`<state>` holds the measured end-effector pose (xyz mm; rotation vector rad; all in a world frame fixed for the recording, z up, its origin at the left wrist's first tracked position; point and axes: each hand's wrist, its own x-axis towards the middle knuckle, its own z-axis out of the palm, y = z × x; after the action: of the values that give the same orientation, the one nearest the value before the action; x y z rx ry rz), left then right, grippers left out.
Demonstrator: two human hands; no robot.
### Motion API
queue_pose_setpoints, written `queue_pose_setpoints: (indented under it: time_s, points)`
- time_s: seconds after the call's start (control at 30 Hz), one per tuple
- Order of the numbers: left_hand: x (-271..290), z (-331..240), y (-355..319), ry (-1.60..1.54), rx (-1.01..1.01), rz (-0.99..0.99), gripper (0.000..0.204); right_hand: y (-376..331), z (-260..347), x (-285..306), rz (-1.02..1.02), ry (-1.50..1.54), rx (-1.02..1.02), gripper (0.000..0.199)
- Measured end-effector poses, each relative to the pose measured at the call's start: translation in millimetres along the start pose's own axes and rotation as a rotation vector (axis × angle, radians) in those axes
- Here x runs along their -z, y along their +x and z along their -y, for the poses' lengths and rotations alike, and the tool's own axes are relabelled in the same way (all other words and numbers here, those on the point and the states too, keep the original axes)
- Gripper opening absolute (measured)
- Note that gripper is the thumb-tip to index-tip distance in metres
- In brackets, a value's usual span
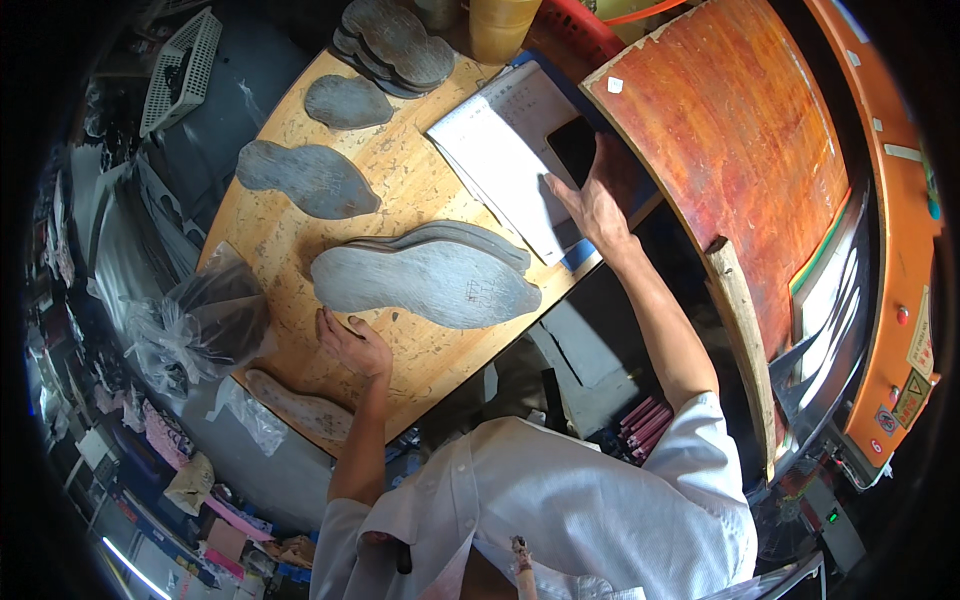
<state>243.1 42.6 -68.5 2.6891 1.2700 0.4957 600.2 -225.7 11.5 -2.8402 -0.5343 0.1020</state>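
Note:
On the wooden table (300,235), a stack of grey sole-shaped pieces (415,285) lies in front of me, with marks on the top piece. Just below its left end is my left hand (357,347), fingers apart and nothing in them. My right hand (597,210) reaches to a dark phone (572,150) above an open notebook (500,140). Its thumb and fingers lie on either side of the phone's lower end; shadow partly hides the fingers. Farther back lie another grey sole piece (308,180), a short rounded piece (347,102) and a pile of similar pieces (395,45).
Left of the table edge sits a clear plastic bag (215,310). A narrow sole piece (298,403) lies near the front-left edge. A curved reddish-brown board (725,130) with a wooden stick (742,350) stands at right. A yellowish container (498,30) is at the back.

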Motion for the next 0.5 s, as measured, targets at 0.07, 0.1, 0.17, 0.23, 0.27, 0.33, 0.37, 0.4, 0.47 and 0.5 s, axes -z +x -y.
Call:
queue_pose_setpoints:
  time_s: [0.07,0.1,0.17,0.23,0.27,0.33,0.37,0.4,0.47,0.5]
  points:
    - [1.8,-1.2,1.2,-0.001,-0.024,-0.007,0.057,9.6,-1.2,-9.3,-0.007,0.011,-0.034,0.097]
    - [2.4,-1.5,1.8,-0.003,-0.034,-0.009,0.056,13.3,-3.6,-13.5,0.030,-0.010,-0.095,0.096]
    - [3.0,-1.2,2.3,-0.012,-0.047,-0.016,0.055,17.7,-11.7,-21.0,0.011,0.020,-0.146,0.094]
    - [2.2,-0.2,2.0,-0.021,-0.052,-0.017,0.054,17.1,-18.6,-29.2,-0.058,-0.052,-0.136,0.090]
    - [1.5,0.4,1.9,-0.026,-0.055,-0.021,0.054,16.1,-21.8,-32.8,-0.096,-0.055,-0.127,0.089]
    - [0.1,1.7,1.1,-0.025,-0.056,-0.027,0.055,12.9,-26.2,-38.9,-0.141,-0.061,-0.106,0.088]
    - [-0.4,2.4,0.6,-0.020,-0.053,-0.028,0.055,11.5,-27.2,-41.1,-0.147,-0.067,-0.094,0.087]
    - [-0.8,2.8,0.1,-0.015,-0.052,-0.027,0.056,10.4,-27.9,-41.8,-0.130,-0.079,-0.102,0.087]
    - [-1.4,3.2,-0.8,0.016,-0.026,-0.002,0.057,9.2,-26.8,-38.1,-0.132,-0.040,-0.100,0.086]
    - [-1.4,3.3,-1.0,0.032,-0.013,0.010,0.057,7.2,-24.7,-32.5,-0.121,-0.023,-0.109,0.085]
